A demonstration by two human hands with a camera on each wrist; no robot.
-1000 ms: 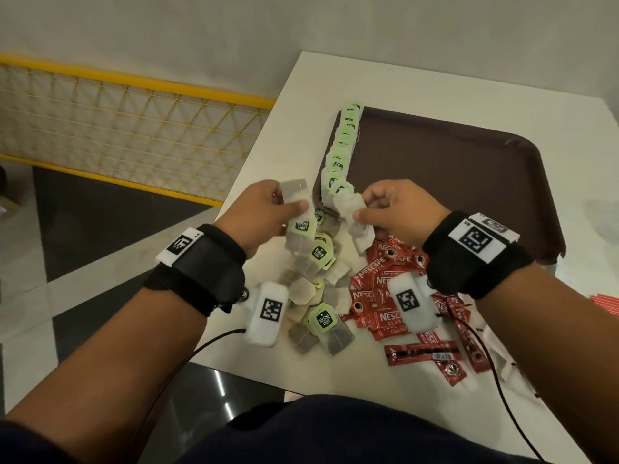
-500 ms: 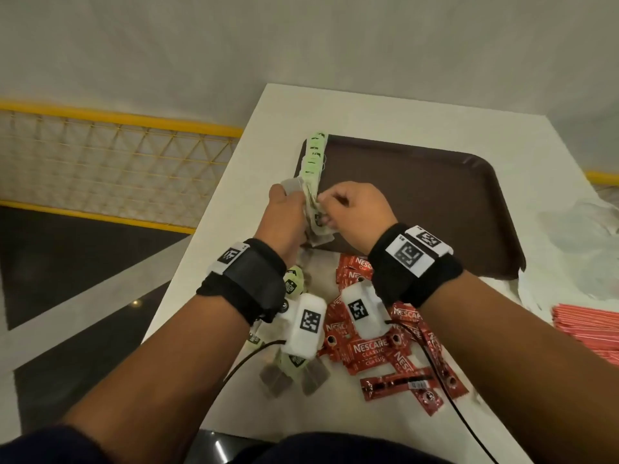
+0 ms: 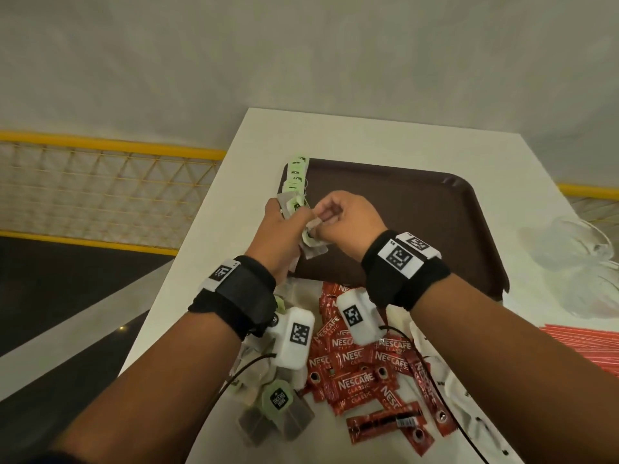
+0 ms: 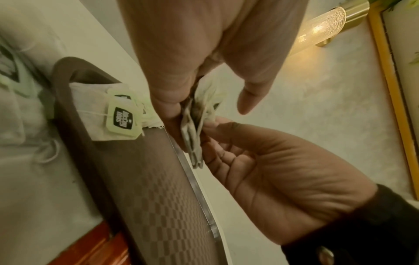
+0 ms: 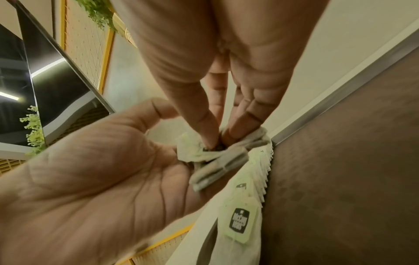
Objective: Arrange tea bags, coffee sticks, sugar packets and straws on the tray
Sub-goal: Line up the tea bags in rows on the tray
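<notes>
Both hands meet over the near left part of the brown tray [image 3: 418,229]. My left hand [image 3: 289,222] grips a small stack of tea bags [image 4: 192,132] between thumb and fingers. My right hand [image 3: 323,222] pinches one tea bag's green tag end [image 5: 204,150] off that stack with thumb and fingertips [image 5: 209,136]. A row of overlapping green-tagged tea bags [image 3: 296,175] lies along the tray's left edge, seen close in the right wrist view as the tea bag row [image 5: 242,218]. The stack is mostly hidden by the hands in the head view.
Loose tea bags [image 3: 278,406] and red coffee sticks [image 3: 361,363] lie on the white table under my wrists. White sugar packets [image 3: 469,406] sit at the near right, red straws [image 3: 586,343] at the right edge, a clear plastic bag [image 3: 576,259] beyond them.
Both hands lifted tea bags from the pile on the table and carried them forward to the tray's left edge. They now stay there, close together, working on the stack.
</notes>
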